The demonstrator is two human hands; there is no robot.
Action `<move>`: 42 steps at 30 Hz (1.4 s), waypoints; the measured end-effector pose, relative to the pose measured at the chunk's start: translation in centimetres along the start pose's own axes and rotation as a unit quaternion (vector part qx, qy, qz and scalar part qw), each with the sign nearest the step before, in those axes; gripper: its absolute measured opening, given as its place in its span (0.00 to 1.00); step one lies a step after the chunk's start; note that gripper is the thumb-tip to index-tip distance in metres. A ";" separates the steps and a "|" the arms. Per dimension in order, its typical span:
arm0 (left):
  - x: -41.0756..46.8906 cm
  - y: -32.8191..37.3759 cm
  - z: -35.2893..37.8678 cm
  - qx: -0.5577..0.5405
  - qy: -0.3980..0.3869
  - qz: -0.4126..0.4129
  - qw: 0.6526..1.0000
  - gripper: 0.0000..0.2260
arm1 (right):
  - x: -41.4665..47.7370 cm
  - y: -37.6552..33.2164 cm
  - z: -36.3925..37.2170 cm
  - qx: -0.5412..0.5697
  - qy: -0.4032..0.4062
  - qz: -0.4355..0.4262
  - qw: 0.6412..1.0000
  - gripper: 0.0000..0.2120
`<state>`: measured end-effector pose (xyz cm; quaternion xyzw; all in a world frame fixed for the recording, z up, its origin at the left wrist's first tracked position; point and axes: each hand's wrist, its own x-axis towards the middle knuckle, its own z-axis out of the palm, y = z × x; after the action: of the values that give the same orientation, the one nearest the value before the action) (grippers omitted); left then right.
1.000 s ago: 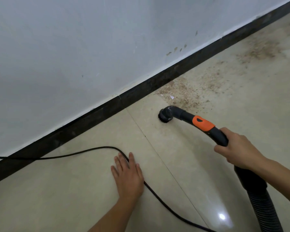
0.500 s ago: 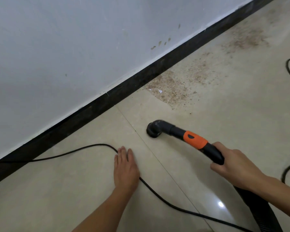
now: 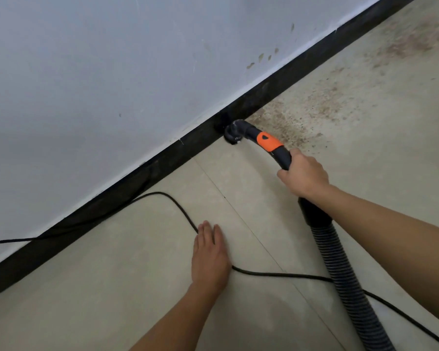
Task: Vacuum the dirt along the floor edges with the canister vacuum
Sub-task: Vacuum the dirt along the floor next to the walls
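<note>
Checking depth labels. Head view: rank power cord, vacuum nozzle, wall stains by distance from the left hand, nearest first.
1. power cord: runs under the left hand, on the floor.
2. vacuum nozzle: ahead, against the baseboard.
3. wall stains: farthest, up the wall, ahead and right.

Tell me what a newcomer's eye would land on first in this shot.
The orange band on the black vacuum handle stands out; the right hand grips the handle just behind it, and the nozzle sits at the foot of the dark baseboard. Right of the nozzle, a brown dirt patch spreads along the wall edge. Nearer the camera, the left hand lies flat on the floor over a black cord.
</note>
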<state>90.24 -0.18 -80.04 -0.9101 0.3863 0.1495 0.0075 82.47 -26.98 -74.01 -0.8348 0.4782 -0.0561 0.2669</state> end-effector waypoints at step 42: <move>6.9 6.3 1.5 -0.120 0.117 -0.049 0.985 0.25 | -3.5 9.8 -5.2 0.042 0.021 0.090 0.995 0.10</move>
<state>89.90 -9.23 -82.77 -0.9336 0.3183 0.0866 -0.1401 71.20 -30.04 -73.90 -0.7750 0.5544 -0.0687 0.2956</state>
